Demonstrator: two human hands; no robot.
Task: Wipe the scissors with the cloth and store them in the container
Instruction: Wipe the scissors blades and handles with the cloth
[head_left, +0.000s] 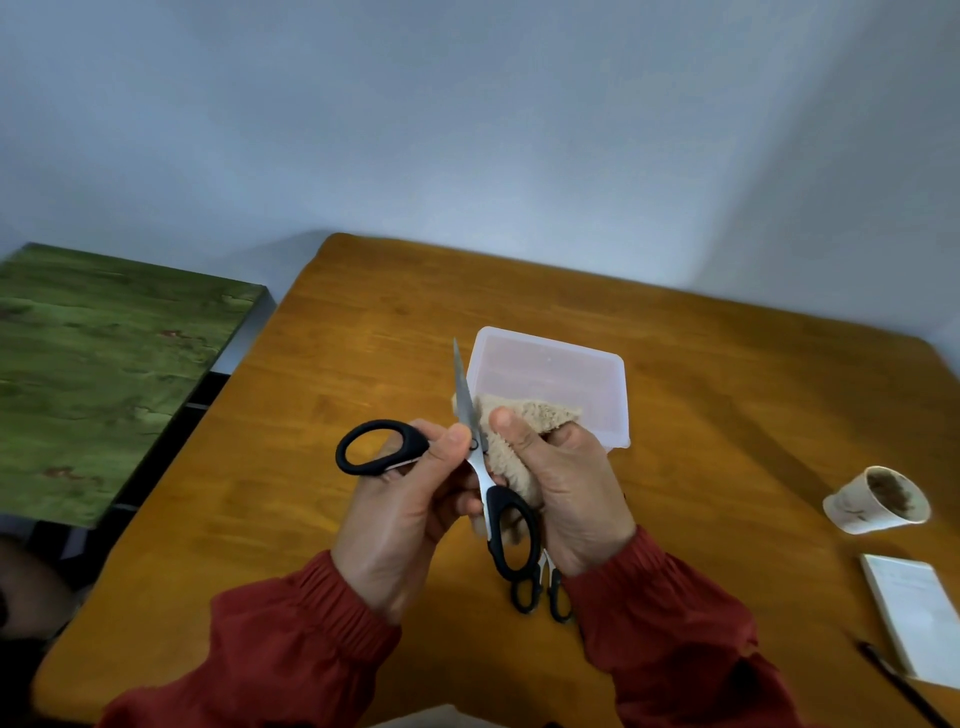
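Note:
Black-handled scissors (470, 415) are held spread wide above the table, one blade pointing up and away. My left hand (410, 499) grips them near the pivot, its fingers by the left handle loop. My right hand (561, 483) holds a beige cloth (524, 415), thumb pressing it against the blade. A clear plastic container (550, 384) sits just behind the hands, nothing visible inside. A second, smaller pair of black-handled scissors (543, 592) lies on the table under my right wrist, partly hidden.
The wooden table (363, 338) meets the wall at the back. A stained white cup (878, 501) lies tipped at the right. A white notepad (914, 613) and a dark pen (893, 675) lie near the right edge. A green-topped surface (104, 364) stands left.

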